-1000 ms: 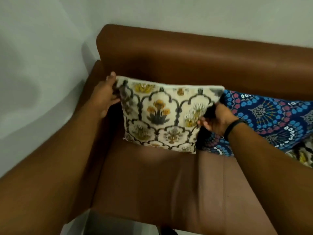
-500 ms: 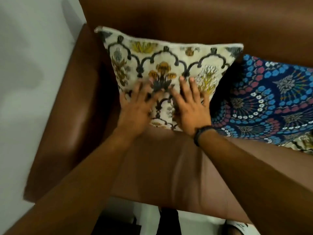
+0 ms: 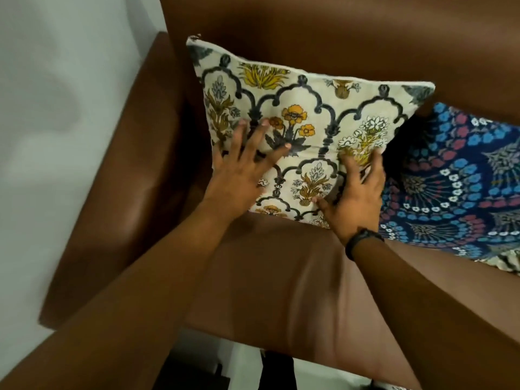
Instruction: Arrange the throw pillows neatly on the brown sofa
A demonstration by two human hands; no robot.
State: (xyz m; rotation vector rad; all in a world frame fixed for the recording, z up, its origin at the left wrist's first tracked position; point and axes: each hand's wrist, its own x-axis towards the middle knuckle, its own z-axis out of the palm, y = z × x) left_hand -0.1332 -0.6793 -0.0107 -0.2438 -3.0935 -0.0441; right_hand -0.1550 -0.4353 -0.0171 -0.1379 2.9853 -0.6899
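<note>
A cream pillow (image 3: pixel 306 114) with dark arches and yellow flowers leans upright against the back of the brown sofa (image 3: pixel 281 277), in its left corner. My left hand (image 3: pixel 242 170) lies flat on the pillow's lower left face with its fingers spread. My right hand (image 3: pixel 356 198) presses the lower right part, fingers apart, a black band on its wrist. A blue pillow (image 3: pixel 461 187) with pink and white dots lies to the right, touching the cream one.
The sofa's left armrest (image 3: pixel 121 178) runs beside a white wall (image 3: pixel 56 108). Part of another patterned pillow (image 3: pixel 506 263) peeks out at the right edge. White floor (image 3: pixel 247 364) and something dark show below the seat's front edge.
My hands let go of the pillow's top corners and came flat onto its front. Since half a second ago they have slid apart, the left one to the left and the right one to the right.
</note>
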